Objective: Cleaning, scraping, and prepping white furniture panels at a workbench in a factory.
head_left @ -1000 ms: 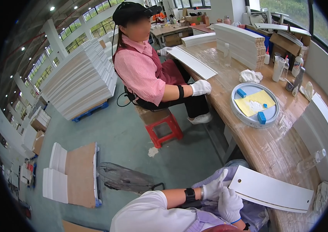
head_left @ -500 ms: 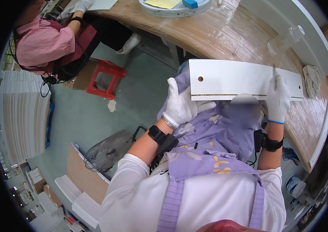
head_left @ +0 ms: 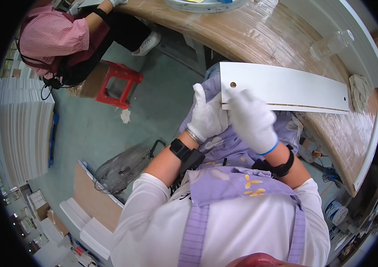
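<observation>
Our long brown wooden table wrapped in clear film curves away to the right; the long, flat white panel lies on its near side, left end jutting past the edge, long axis running left to right. Our right hand in a white knitted glove overlaps the panel's near edge; blur means we cannot tell whether its fingers hold anything. Our left hand, likewise gloved, is beside the left end, thumb wide of the palm. The panel stretches rightward from both hands, the right nearer its round brass-coloured hole. We spot partly covered dark lettering on our shirt.
</observation>
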`<state>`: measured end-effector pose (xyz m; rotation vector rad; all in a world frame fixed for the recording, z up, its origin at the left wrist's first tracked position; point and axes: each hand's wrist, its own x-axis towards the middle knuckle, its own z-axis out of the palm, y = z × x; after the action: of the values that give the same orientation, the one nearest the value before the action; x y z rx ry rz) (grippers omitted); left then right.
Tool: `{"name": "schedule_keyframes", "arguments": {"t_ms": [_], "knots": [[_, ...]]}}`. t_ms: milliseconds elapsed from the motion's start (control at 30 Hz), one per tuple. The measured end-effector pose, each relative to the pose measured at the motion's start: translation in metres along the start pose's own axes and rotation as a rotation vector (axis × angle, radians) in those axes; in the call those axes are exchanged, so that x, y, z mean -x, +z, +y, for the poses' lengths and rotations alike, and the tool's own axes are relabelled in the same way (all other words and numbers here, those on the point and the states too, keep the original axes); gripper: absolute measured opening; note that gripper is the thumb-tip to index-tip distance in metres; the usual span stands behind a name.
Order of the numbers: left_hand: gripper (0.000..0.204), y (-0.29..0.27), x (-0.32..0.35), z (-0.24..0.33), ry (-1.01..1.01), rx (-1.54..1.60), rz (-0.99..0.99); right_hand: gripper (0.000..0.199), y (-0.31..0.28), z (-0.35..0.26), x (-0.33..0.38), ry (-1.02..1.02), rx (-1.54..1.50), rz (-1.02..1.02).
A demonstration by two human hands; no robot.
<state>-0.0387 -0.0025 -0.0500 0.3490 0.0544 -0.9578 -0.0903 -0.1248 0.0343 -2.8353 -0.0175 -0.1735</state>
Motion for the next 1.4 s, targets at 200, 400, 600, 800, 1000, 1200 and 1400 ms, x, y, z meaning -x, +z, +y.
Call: {"name": "schedule_keyframes", "arguments": {"t_ms": [200, 400, 600, 800, 1000, 1200, 1400], "knots": [[0.116, -0.01, -0.001, 0.004, -0.073, 0.145, -0.151, 0.039, 0.003, 0.045, 0.007, 0.145, 0.309, 0.101], [0.113, -0.009, -0.004, 0.002, -0.034, 0.067, -0.06, 0.018, 0.012, -0.008, 0.0, -0.252, 0.018, -0.177], [0.11, -0.008, -0.003, 0.004, -0.053, 0.169, -0.082, 0.013, -0.016, 0.102, 0.018, 0.308, 0.233, 0.402], [0.109, -0.007, -0.005, 0.003, -0.055, 0.183, -0.094, 0.031, 0.01, 0.035, 0.025, 0.208, 0.396, 0.153], [0.118, -0.016, -0.002, 0.002, -0.078, 0.002, -0.022, 0.022, 0.047, -0.033, -0.001, 0.021, 0.219, -0.077], [0.115, -0.003, -0.002, 0.0, -0.008, 0.07, -0.045, 0.017, 0.026, 0.0, 0.013, 0.085, 0.163, 0.137], [0.112, -0.012, -0.004, 0.003, -0.105, 0.145, -0.228, 0.022, 0.039, -0.025, 0.005, -0.107, 0.085, -0.009]]}}
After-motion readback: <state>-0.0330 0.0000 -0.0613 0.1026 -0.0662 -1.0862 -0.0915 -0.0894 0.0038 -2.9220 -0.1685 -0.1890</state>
